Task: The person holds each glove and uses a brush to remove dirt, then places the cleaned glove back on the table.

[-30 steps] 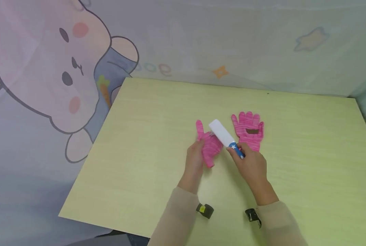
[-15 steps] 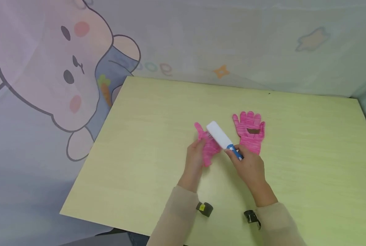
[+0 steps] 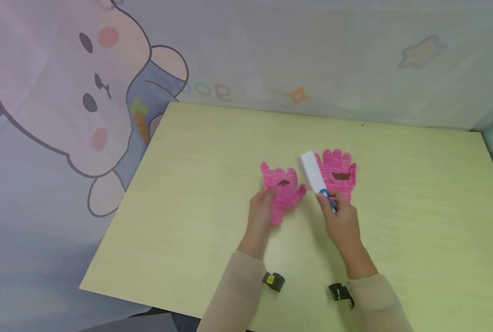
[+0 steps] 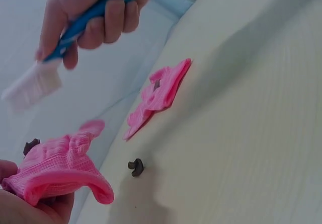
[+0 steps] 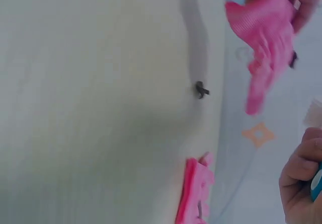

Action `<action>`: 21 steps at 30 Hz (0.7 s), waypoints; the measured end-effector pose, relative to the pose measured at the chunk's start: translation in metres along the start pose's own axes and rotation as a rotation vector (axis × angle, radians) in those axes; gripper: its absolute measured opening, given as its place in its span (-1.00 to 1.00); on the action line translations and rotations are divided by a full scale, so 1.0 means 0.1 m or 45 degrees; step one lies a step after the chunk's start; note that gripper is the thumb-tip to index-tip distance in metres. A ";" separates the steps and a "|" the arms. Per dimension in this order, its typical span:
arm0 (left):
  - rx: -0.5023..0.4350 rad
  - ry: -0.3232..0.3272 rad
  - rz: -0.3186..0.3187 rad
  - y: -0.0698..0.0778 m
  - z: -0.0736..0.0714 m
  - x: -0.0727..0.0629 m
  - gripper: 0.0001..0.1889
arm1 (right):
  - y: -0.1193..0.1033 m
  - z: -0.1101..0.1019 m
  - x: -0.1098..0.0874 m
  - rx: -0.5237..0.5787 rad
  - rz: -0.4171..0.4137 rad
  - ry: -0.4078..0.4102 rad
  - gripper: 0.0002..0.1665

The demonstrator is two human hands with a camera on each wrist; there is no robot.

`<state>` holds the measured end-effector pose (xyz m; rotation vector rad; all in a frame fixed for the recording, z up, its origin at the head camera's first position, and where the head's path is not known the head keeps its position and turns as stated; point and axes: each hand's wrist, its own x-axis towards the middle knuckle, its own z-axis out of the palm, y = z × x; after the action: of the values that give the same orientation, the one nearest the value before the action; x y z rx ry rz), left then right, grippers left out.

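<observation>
My left hand (image 3: 263, 207) holds a pink knitted glove (image 3: 285, 203) above the table by its left side, with the thumb on top. A small dark brown lump (image 3: 284, 182) sits on that glove's upper face. My right hand (image 3: 342, 219) grips the blue, star-patterned handle of a white bristle brush (image 3: 311, 170). The bristles face left, and the brush head is apart from the held glove. Behind the brush a second pink glove (image 3: 339, 185) lies flat, a dark brown strip (image 3: 341, 176) across its palm. My right hand partly covers its cuff.
Another dark lump (image 4: 136, 167) lies on the table, seen in both wrist views. The pale yellow table (image 3: 180, 184) extends to both sides of my hands. A printed cloth (image 3: 250, 55) hangs behind its back edge.
The brush has come off the held glove and moved right, close to the flat glove. The dark lump on the held glove now shows. My left hand stays nearly in place.
</observation>
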<state>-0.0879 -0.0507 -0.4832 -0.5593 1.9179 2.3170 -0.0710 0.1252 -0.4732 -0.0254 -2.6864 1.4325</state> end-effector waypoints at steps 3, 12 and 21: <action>-0.014 -0.005 0.010 0.01 -0.02 0.01 -0.67 | 0.00 -0.04 0.02 0.072 -0.068 -0.035 -0.58; -0.042 -0.067 0.008 0.00 0.03 -0.03 -0.76 | -0.08 0.09 -0.03 -0.356 -0.549 0.032 -0.59; 0.042 -0.052 -0.012 -0.06 0.03 -0.01 -0.75 | -0.07 0.03 0.02 -0.498 -0.390 0.089 -0.60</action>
<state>-0.0857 -0.0461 -0.4876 -0.5127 1.9274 2.2684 -0.0733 0.1192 -0.4691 0.2878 -2.7171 0.7978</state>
